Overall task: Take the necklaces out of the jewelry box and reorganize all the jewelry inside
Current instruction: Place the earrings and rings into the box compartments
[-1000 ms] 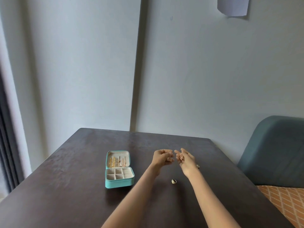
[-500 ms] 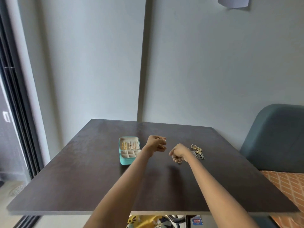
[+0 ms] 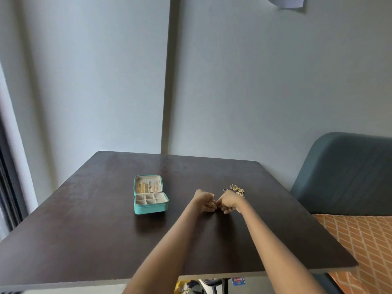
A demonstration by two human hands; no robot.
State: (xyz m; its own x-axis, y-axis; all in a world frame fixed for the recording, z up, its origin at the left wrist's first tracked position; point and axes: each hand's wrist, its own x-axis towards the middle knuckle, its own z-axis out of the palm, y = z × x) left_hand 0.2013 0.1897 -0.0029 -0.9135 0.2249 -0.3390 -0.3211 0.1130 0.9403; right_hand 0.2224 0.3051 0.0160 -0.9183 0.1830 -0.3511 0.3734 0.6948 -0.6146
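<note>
Dark brown wooden table (image 3: 84,240) fills the near field, both forearms reaching out over it. Left hand (image 3: 204,200) and right hand (image 3: 229,202) meet knuckle to knuckle above mid-table, fingers of both curled in. Something small and gold glints at the left fingertips; too small to say what it is, or whether the right hand pinches the same item. Can't tell what either hand actually holds.

Just beyond the right hand: small heap of gold jewelry (image 3: 237,189) on the tabletop, partly hidden by the wrist.

Left of the hands, near but apart: teal jewelry box (image 3: 150,205), lid open and standing upright. Gold necklaces (image 3: 141,187) hang inside the lid, more small pieces beside them. Beige divided tray in the base; contents not readable.

Right edge: blue-grey chair (image 3: 347,172) with orange patterned seat. Far: pale wall (image 3: 254,81), sheet of paper (image 3: 285,1) at top.
</note>
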